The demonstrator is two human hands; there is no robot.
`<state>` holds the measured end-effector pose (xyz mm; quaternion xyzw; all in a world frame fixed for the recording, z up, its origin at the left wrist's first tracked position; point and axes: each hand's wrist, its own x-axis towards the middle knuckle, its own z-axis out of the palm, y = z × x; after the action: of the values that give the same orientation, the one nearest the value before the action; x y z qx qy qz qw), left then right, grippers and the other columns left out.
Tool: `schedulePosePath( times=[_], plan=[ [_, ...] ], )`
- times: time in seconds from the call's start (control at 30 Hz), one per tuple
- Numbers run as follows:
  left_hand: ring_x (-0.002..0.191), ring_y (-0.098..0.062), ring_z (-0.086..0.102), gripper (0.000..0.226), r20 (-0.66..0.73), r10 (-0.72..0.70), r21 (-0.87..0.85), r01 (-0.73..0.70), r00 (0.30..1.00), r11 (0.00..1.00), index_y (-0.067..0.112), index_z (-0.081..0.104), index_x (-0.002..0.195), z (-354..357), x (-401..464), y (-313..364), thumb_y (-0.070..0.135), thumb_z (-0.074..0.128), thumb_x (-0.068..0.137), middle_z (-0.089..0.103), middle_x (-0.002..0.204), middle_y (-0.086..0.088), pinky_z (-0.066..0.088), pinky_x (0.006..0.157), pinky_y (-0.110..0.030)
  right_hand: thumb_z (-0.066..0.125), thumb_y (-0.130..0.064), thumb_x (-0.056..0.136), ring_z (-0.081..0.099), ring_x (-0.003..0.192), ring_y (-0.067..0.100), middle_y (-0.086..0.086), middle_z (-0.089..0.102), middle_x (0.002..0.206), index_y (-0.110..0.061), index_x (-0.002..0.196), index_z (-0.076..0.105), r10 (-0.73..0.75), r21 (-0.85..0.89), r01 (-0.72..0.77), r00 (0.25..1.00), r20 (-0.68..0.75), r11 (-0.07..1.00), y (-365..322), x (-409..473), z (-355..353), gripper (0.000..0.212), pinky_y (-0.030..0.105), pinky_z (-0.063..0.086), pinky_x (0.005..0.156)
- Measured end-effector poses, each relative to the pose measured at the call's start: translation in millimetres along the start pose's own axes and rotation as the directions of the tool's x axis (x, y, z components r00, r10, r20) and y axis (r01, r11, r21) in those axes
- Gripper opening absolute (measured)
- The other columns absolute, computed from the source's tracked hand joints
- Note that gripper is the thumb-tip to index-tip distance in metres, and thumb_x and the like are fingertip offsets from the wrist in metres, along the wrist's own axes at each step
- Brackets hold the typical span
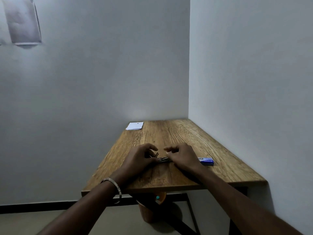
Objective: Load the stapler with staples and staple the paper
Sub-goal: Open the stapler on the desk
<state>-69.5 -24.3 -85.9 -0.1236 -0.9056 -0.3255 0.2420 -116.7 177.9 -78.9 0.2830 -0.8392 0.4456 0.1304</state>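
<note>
A small dark stapler (163, 159) lies on the wooden table (169, 133), with its top part lifted between my hands. My left hand (140, 158) grips its left end, thumb and fingers curled around it. My right hand (182, 156) rests on its right end, fingers bent over it; whether it pinches staples I cannot tell. A blue staple box (206, 161) lies just right of my right hand. White sheets of paper (135, 126) lie at the table's far left corner.
The table stands in a corner, with walls behind it and to its right. An orange bin (149, 212) stands on the floor under the near edge. A sheet of paper (22, 21) hangs on the wall at upper left.
</note>
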Motion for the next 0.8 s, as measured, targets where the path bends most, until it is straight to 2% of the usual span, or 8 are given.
schedulePosePath(
  times=[0.1,0.2,0.33,0.43,0.53,0.7,0.8],
  plan=[
    [0.083,0.009,0.065,0.039,0.001,0.015,0.031,-0.015,1.000,0.999,0.027,0.065,0.112,-0.2,0.2,1.7,0.025,0.080,0.076,0.070,0.087,0.015,0.051,0.069,-0.008,0.074,-0.022,0.087,0.065,0.104,0.001,-0.007,0.075,0.111,-0.022,0.109,0.076,-0.044,0.030,0.042,0.997,0.060,0.999,-4.7,-0.9,4.8,0.023,0.026,0.056,0.092],
    [0.082,0.008,0.065,0.039,-0.002,0.037,0.073,-0.037,0.999,0.997,0.028,0.064,0.113,-0.4,-0.7,2.7,0.025,0.079,0.077,0.068,0.088,0.017,0.051,0.069,-0.007,0.073,-0.020,0.087,0.066,0.100,0.000,-0.009,0.075,0.108,-0.022,0.110,0.075,-0.073,0.019,0.071,0.992,0.103,0.997,-7.9,0.7,8.9,0.023,0.029,0.056,0.092],
    [0.084,0.004,0.063,0.035,0.017,0.038,0.145,-0.040,0.999,0.989,0.027,0.065,0.115,-0.6,-2.5,2.4,0.031,0.074,0.082,0.070,0.097,0.014,0.052,0.069,-0.010,0.073,-0.017,0.087,0.067,0.099,0.001,-0.005,0.075,0.110,-0.019,0.112,0.074,-0.069,-0.018,0.069,0.998,0.004,0.997,-6.8,1.2,10.9,0.025,0.023,0.056,0.089],
    [0.080,0.008,0.060,0.030,0.017,0.010,0.170,-0.012,1.000,0.985,0.025,0.070,0.111,0.0,-2.1,1.2,0.034,0.073,0.083,0.066,0.095,0.019,0.047,0.065,-0.005,0.071,-0.018,0.089,0.067,0.097,0.004,-0.002,0.076,0.107,-0.018,0.109,0.075,-0.075,-0.150,0.064,0.995,-0.064,0.987,-0.8,-0.4,5.1,0.020,0.016,0.049,0.083],
    [0.080,0.006,0.061,0.027,0.021,-0.010,0.145,0.006,1.000,0.989,0.025,0.072,0.107,0.3,-1.3,0.9,0.036,0.073,0.082,0.066,0.092,0.019,0.049,0.068,-0.008,0.071,-0.019,0.089,0.065,0.098,0.006,-0.003,0.075,0.107,-0.021,0.108,0.076,-0.067,-0.251,0.079,0.996,0.056,0.965,8.7,-4.1,-7.9,0.020,0.022,0.052,0.087],
    [0.080,0.009,0.062,0.023,0.041,-0.028,0.112,0.023,0.999,0.993,0.026,0.072,0.102,0.7,-0.2,0.9,0.034,0.075,0.080,0.065,0.086,0.021,0.048,0.068,-0.005,0.072,-0.016,0.088,0.064,0.095,0.003,-0.005,0.075,0.106,-0.023,0.108,0.076,-0.129,-0.216,0.164,0.977,0.170,0.963,15.3,-4.7,-21.2,0.022,0.025,0.054,0.089],
    [0.082,0.007,0.062,0.024,0.058,-0.033,0.111,0.027,0.998,0.993,0.027,0.070,0.102,0.4,-0.1,-0.4,0.033,0.076,0.080,0.066,0.090,0.019,0.049,0.069,-0.006,0.070,-0.016,0.089,0.063,0.095,0.004,-0.004,0.074,0.107,-0.025,0.109,0.076,-0.134,-0.217,0.182,0.966,0.219,0.959,15.7,-1.0,-21.0,0.022,0.024,0.053,0.086]
  ],
)
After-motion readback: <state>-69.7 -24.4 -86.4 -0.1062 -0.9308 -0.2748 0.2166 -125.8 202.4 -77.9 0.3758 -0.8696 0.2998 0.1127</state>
